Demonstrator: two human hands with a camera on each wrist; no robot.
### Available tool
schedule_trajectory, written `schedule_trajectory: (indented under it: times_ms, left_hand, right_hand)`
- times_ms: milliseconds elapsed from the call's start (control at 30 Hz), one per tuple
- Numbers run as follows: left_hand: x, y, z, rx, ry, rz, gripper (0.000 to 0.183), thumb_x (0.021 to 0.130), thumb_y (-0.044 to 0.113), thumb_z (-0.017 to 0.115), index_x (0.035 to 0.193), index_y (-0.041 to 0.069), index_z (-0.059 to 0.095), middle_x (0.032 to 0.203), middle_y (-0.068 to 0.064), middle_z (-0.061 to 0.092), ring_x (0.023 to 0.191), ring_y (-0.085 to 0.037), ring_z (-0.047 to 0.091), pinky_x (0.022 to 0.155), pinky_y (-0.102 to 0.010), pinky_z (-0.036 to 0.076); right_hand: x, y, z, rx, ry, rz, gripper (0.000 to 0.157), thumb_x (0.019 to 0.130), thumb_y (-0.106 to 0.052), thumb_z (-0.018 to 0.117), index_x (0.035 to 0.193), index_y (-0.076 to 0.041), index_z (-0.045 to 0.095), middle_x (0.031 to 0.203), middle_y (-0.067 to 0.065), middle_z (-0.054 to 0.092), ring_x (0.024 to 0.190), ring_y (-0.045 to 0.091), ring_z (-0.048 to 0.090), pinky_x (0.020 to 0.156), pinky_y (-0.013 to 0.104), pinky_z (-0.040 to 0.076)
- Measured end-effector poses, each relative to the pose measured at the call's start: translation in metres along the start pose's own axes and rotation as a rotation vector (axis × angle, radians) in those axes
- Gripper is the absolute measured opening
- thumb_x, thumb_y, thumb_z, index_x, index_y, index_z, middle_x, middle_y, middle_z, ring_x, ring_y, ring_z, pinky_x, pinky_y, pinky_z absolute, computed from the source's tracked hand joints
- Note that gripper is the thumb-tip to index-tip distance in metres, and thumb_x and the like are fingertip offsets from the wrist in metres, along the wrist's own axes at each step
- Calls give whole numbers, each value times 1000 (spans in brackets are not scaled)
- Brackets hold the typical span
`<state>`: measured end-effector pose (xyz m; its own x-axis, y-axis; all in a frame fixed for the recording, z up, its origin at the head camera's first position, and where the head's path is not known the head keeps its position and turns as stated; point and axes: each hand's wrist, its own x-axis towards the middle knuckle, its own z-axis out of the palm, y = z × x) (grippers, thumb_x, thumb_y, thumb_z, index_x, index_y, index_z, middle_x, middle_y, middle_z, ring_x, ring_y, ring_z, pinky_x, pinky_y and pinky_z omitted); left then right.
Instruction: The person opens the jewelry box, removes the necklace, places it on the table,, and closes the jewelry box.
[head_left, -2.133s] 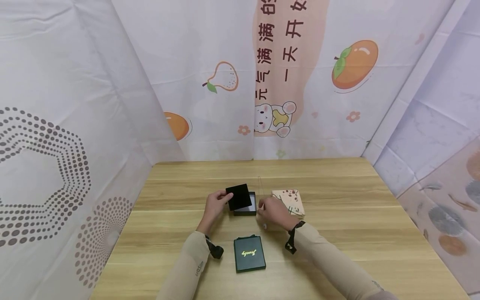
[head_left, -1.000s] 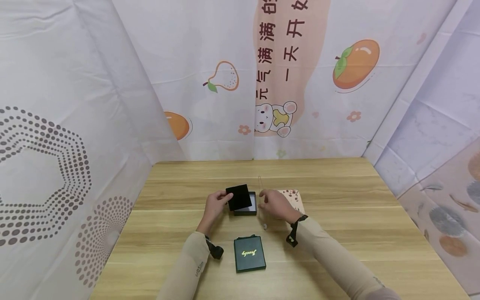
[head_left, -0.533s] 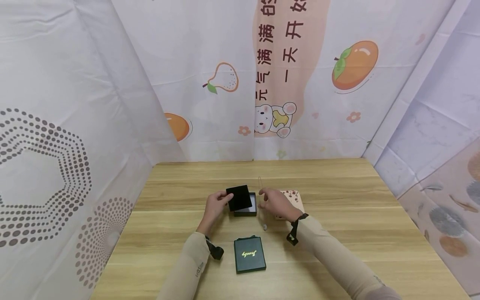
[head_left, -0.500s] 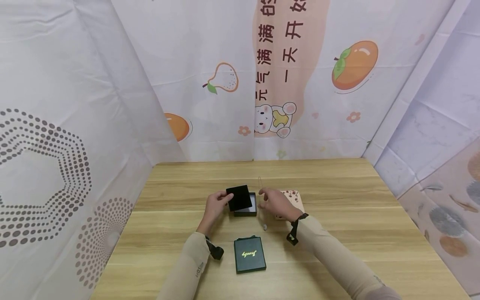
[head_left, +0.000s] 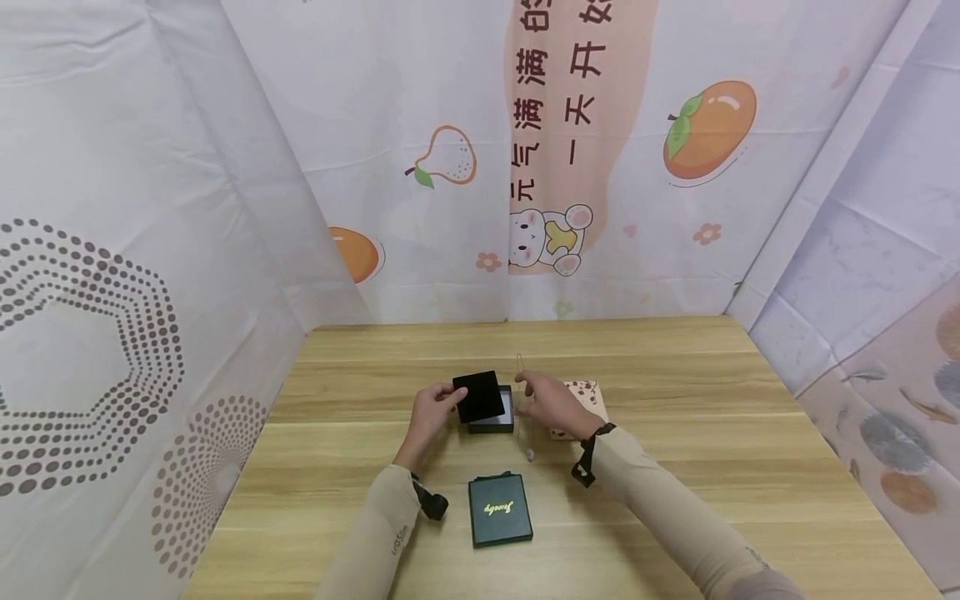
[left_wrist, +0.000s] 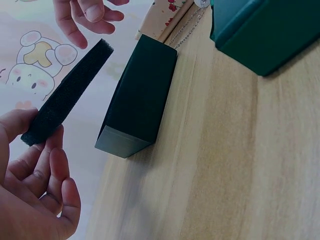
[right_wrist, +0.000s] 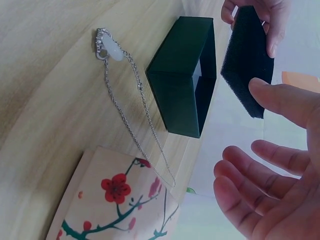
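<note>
My left hand (head_left: 431, 411) pinches a square black foam pad (head_left: 478, 397) at its edge between thumb and fingers. In the left wrist view the foam pad (left_wrist: 67, 95) is held tilted beside the dark green jewelry box base (left_wrist: 145, 90), clear of it. That box base (right_wrist: 175, 75) is open at the top with a pale inside. My right hand (head_left: 557, 406) hovers right of the box, fingers loosely bent and holding nothing. In the right wrist view its thumb tip overlaps the pad's near corner. A silver necklace (right_wrist: 114, 46) with a white pendant lies on the table beside the box.
A dark green lid (head_left: 501, 523) with gold "Jewelry" lettering lies nearer the person. Right of the necklace is a cream box with red blossoms (right_wrist: 112, 200), partly under the right hand in the head view. A printed curtain (head_left: 450, 292) hangs behind the wooden table (head_left: 675, 392).
My right hand has shifted slightly away from the person, so the pendant and more of the chain show. My left hand and the foam pad have stayed almost still.
</note>
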<state>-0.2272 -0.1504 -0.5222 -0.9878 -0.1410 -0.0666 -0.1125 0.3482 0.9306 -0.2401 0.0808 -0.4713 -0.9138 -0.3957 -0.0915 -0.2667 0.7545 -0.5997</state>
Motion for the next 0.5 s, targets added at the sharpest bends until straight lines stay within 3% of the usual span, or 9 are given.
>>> schedule_trajectory:
  times_ms: [300, 500]
  left_hand:
    - [0, 1, 1, -9, -4, 0, 40, 90, 31, 70, 113, -3, 69, 97, -15, 71, 78, -13, 61, 67, -24, 47]
    - [-2, 3, 1, -17, -5, -8, 38, 90, 29, 70, 112, -3, 69, 96, -15, 71, 79, -13, 62, 68, -24, 47]
  right_hand:
    - [4, 2, -2, -6, 2, -6, 62, 84, -23, 77, 138, -8, 51, 112, 15, 63, 89, 22, 60, 75, 37, 50]
    - [7, 1, -4, -18, -21, -18, 67, 82, -25, 79, 139, -7, 49, 117, 15, 62, 98, 25, 61, 81, 40, 51]
